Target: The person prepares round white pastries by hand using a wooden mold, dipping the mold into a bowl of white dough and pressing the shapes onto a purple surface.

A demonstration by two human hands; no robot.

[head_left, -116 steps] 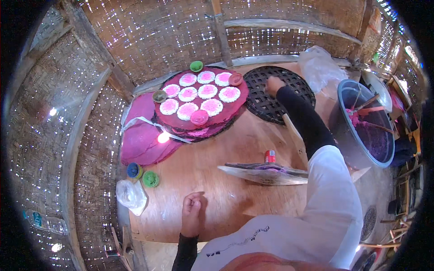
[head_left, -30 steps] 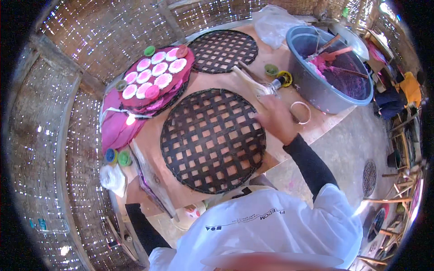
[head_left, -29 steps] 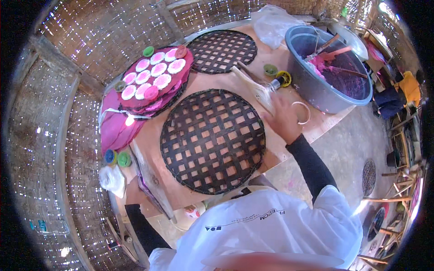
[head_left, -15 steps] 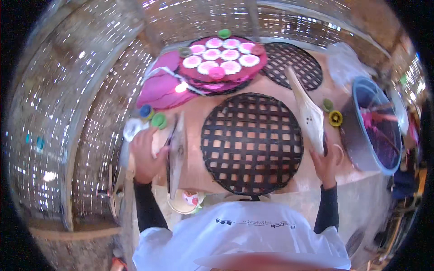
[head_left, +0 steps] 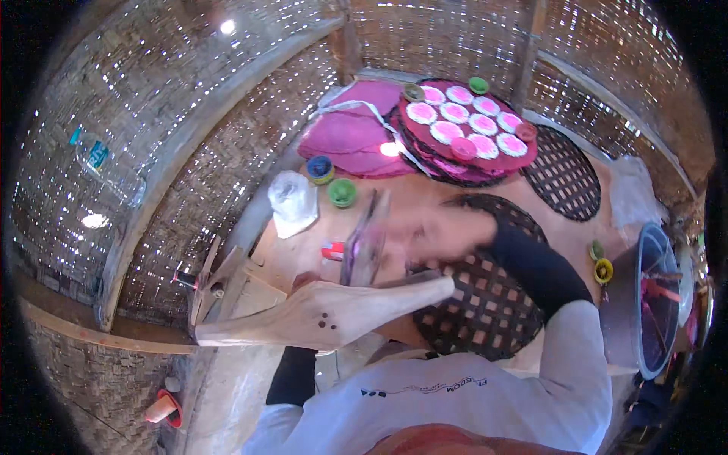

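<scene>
A pale wooden piece [head_left: 326,318], wide in the middle with narrow pointed ends and several small holes, lies across the front of my left hand [head_left: 305,280]. Only some fingers show above its top edge, closed on it; the rest is hidden. My right hand [head_left: 425,235] reaches across to the left, smeared by motion, so its fingers cannot be made out. Beside its fingertips stands a blurred, upright, dark-edged flat piece [head_left: 364,243]. Under my right forearm is a round black woven lattice tray [head_left: 493,296], partly covered.
Far off, a stacked pink tray [head_left: 485,125] bears white-and-pink discs, next to pink sheets [head_left: 353,140]. Green [head_left: 342,192] and blue [head_left: 320,168] cups and a clear plastic bag [head_left: 293,201] stand left. A large tub [head_left: 641,303] is at right, and a woven wall [head_left: 250,129] at left.
My right hand has swung from the right side to the left, over the lattice tray. The holed wooden piece has passed from my right hand to my left. The view has turned left.
</scene>
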